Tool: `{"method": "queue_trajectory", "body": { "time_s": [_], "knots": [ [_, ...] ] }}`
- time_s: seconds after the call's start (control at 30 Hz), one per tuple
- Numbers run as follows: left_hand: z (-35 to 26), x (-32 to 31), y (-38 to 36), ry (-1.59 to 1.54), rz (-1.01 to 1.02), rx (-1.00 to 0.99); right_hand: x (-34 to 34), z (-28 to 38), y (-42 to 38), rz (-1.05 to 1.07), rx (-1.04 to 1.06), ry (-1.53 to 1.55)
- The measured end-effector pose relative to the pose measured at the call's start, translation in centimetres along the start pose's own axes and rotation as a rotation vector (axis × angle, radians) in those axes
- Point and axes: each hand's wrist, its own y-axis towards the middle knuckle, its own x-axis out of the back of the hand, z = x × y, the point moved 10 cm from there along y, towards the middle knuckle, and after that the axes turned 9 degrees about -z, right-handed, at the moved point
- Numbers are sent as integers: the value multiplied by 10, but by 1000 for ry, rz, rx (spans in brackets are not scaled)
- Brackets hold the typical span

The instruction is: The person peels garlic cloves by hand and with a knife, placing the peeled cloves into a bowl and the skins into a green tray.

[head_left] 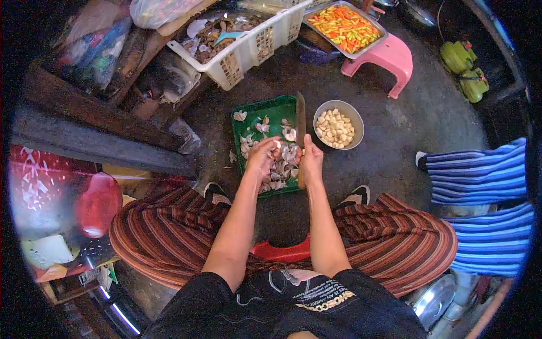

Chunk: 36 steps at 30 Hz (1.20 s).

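My right hand (311,163) is closed around the handle of a large knife (301,116), its blade pointing away from me. My left hand (263,159) pinches a pale garlic clove (277,145) just left of the knife. Both hands are over a green tray (239,116) on the floor. Papery garlic skins (276,182) and some unpeeled garlic (262,127) lie in the tray. Right of it stands a round metal bowl (362,131) holding many peeled garlic cloves (335,127).
A white plastic basket (228,68) of scraps stands at the back left. On a pink stool (400,62) rests a metal tray of cut chillies (344,28). Another person's blue striped trouser legs (480,175) are at right. Green gas cylinders (473,85) stand beyond.
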Motion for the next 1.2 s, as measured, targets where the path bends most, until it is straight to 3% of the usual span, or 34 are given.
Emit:
{"method": "queue_trajectory", "body": {
  "time_s": [0.1,0.2,0.3,0.43,0.53,0.6,0.7,0.83,0.9,0.93,1.0,1.13,1.2],
  "knots": [
    [3,-10,10,116,148,5,31,-5,15,-137,70,-115],
    [-10,-74,-2,146,206,-32,49,-37,27,-196,-19,-158],
    [-5,-135,-6,186,309,-21,52,-47,32,-187,26,-217],
    [-6,-171,4,266,374,-58,52,-44,30,-196,5,-276],
    [-19,-167,2,92,465,-23,57,-49,34,-233,7,-298],
    [-29,-149,0,87,492,-39,54,-21,30,-295,383,-552],
    [-44,-112,-6,159,408,-111,45,-14,26,-246,376,-804],
    [-49,-63,4,69,329,-100,27,-7,16,-260,492,-765],
    [-48,-45,9,54,300,-106,18,10,8,-253,580,-483],
    [-49,-40,7,41,278,-103,11,25,1,-248,583,-484],
    [-47,-30,8,8,227,-114,-19,24,-5,102,263,-167],
    [-42,-22,10,-18,187,-110,-42,33,-15,185,410,-395],
    [-42,-22,9,-37,190,-115,-38,31,-13,153,367,-427]
  ]
}}
